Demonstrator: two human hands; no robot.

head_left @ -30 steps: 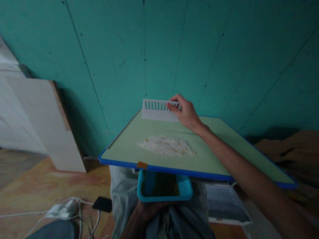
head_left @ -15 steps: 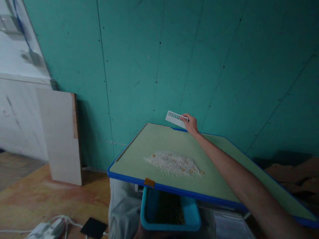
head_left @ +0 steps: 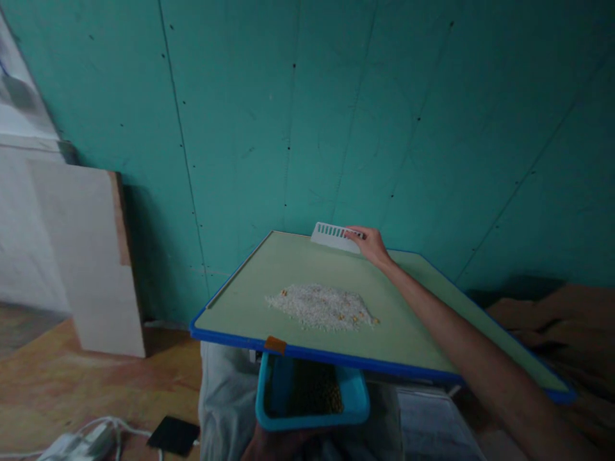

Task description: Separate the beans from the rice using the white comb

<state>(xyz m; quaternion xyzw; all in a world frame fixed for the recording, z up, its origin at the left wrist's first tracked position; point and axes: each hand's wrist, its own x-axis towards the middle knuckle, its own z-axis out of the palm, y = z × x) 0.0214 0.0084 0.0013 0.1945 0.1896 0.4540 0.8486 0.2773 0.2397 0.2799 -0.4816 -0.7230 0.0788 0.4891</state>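
At the far side of the pale green board (head_left: pixel 230 314), my right hand (head_left: pixel 369 243) grips a white plastic scraper (head_left: pixel 335 237) with a row of slots along its top. The scraper's lower edge is at the board's surface, near the back edge. A spread-out pile of white grains (head_left: pixel 319 307), with a few yellow kernels on it, lies nearer to me, apart from the scraper. Under the board's front edge is a blue plastic tub (head_left: pixel 312 422) with dark green and brown grains inside. My left hand (head_left: pixel 283 442) holds the tub from below; its fingers are mostly hidden.
A green wall (head_left: pixel 240 128) stands right behind the board. A light panel (head_left: pixel 91 256) leans against it at the left. White cables with a power strip (head_left: pixel 79 442) and a black flat object (head_left: pixel 173 435) lie on the floor. Brown cardboard (head_left: pixel 542 320) is at the right.
My right hand has lowered the scraper from above the back edge to the board's surface. The whole view has shifted a little; the grain pile looks the same.
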